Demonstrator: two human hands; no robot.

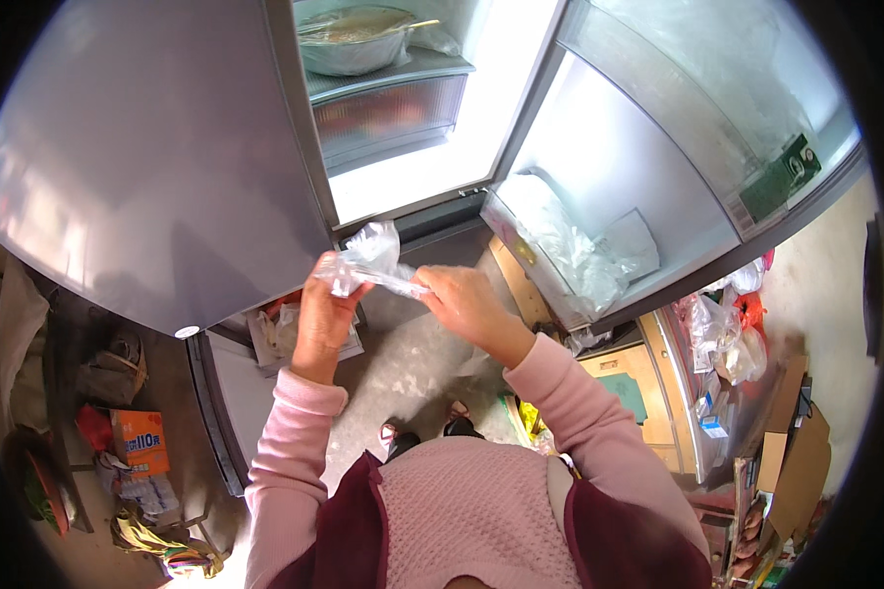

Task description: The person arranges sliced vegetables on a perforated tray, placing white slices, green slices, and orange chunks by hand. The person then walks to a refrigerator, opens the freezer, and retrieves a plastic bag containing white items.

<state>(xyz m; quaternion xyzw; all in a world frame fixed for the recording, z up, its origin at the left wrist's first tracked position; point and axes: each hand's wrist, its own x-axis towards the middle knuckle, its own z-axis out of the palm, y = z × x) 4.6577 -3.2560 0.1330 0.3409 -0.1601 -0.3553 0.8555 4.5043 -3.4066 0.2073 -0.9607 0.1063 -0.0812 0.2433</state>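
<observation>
A clear plastic bag [374,254] is stretched between my two hands in front of the open refrigerator. My left hand [325,316] grips its gathered left part, and my right hand [465,302] pinches its twisted right end. Whether anything is inside the bag, I cannot tell. Behind it, the refrigerator shelf [390,79] carries a metal bowl [353,59] with plastic film and a light-coloured utensil across it. Under that shelf sits a translucent drawer [390,110]. On the right, the open door's lower bin [512,243] holds crumpled white plastic bags [560,228].
A closed grey refrigerator door [147,147] fills the upper left. Below it, a drawer [339,346] with bagged things stands pulled out. To the right are a wooden cabinet [633,390], hanging plastic bags [722,339] and cardboard [803,464]. An orange box [140,442] lies at lower left.
</observation>
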